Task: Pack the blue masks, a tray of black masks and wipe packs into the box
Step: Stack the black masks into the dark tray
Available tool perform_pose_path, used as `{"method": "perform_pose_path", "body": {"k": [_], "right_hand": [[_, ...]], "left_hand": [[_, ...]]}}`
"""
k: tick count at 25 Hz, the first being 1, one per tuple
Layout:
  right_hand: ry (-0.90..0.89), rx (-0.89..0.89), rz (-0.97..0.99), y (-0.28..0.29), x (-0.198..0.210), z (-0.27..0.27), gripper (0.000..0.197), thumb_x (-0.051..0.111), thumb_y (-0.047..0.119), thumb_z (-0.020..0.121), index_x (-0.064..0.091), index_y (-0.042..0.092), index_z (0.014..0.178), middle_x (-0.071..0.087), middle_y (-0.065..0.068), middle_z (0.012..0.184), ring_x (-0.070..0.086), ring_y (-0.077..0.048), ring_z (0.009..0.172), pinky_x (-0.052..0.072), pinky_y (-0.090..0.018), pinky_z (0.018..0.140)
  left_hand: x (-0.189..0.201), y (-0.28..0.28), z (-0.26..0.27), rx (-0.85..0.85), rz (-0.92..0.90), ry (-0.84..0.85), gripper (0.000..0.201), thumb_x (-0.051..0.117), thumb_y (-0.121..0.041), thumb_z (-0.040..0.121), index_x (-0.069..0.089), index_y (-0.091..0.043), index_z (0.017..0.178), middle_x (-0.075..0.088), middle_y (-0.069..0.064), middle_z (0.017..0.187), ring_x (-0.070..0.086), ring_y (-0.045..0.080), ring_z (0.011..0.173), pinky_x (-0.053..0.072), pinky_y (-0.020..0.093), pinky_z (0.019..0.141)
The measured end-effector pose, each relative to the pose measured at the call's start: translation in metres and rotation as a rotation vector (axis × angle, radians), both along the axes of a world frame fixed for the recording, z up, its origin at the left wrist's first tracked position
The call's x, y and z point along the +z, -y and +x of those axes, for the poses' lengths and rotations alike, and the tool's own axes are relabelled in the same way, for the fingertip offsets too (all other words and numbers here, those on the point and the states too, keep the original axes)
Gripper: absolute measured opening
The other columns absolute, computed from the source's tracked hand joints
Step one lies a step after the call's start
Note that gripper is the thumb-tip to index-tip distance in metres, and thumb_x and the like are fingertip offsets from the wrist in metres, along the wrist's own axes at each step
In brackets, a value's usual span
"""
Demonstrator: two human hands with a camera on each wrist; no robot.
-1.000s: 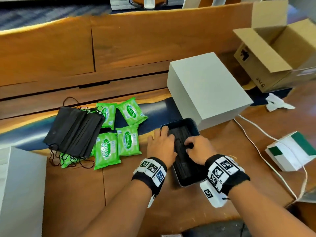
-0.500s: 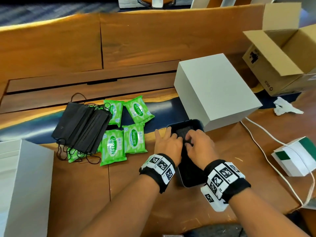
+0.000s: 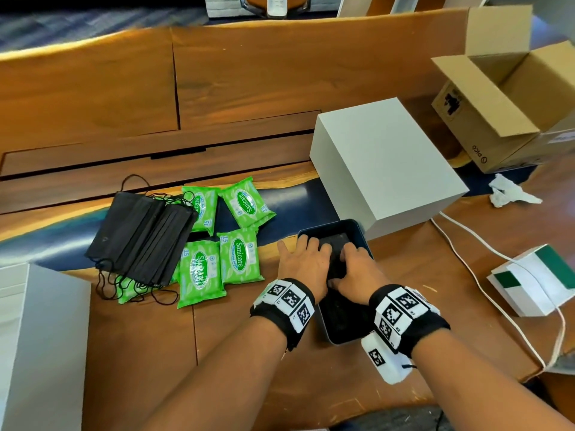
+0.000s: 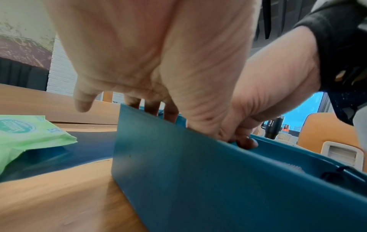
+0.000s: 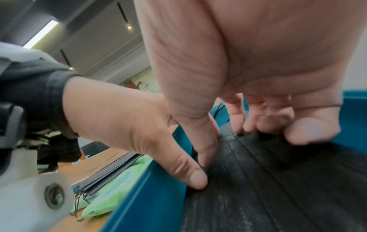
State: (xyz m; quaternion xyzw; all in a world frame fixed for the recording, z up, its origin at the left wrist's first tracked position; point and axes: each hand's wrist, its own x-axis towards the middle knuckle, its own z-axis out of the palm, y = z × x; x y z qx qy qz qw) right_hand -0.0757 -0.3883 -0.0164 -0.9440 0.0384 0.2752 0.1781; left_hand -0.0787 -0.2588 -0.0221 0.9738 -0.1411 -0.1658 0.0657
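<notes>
A dark teal tray (image 3: 364, 241) lies on the wooden table in front of a white box (image 3: 382, 169). A stack of black masks (image 3: 338, 241) sits inside it. My left hand (image 3: 303, 259) reaches over the tray's left wall (image 4: 198, 180). Its thumb (image 5: 196, 179) presses the edge of the masks (image 5: 278, 188). My right hand (image 3: 354, 265) rests on the masks with bent fingers, their tips (image 5: 309, 133) pushing down. More black masks (image 3: 140, 234) lie loose at the left, over several green wipe packs (image 3: 238, 259).
An open cardboard box (image 3: 504, 98) stands at the back right. Another white box (image 3: 37, 353) is at the near left. A white cable (image 3: 460, 253) runs past a white-and-green carton (image 3: 535, 281). A crumpled tissue (image 3: 507, 191) lies behind them.
Both hands have slid a little toward the far end of the tray while staying on the masks. The tray has not moved.
</notes>
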Motion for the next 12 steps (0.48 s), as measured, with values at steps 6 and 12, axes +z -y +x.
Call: {"method": "perform_pose_path", "body": {"k": [6, 12], "right_hand": [[-0.022, 0.078, -0.043, -0.003, 0.012, 0.009, 0.04, 0.07, 0.034, 0.08, 0.049, 0.016, 0.109, 0.056, -0.007, 0.111, 0.058, -0.025, 0.099, 0.047, -0.032, 0.078], [0.121, 0.213, -0.017, -0.06, 0.058, 0.035, 0.014, 0.063, 0.025, 0.083, 0.056, 0.014, 0.088, 0.059, -0.001, 0.082, 0.058, -0.022, 0.081, 0.046, -0.032, 0.071]], "left_hand": [[0.01, -0.012, 0.001, -0.028, -0.088, 0.018, 0.049, 0.068, -0.038, 0.081, 0.05, -0.02, 0.124, 0.051, 0.003, 0.129, 0.032, 0.025, 0.134, 0.022, 0.064, 0.108], [0.027, -0.056, 0.004, 0.06, -0.28, 0.077, 0.042, 0.06, -0.028, 0.084, 0.053, -0.019, 0.125, 0.054, 0.003, 0.126, 0.039, 0.024, 0.129, 0.033, 0.052, 0.102]]}}
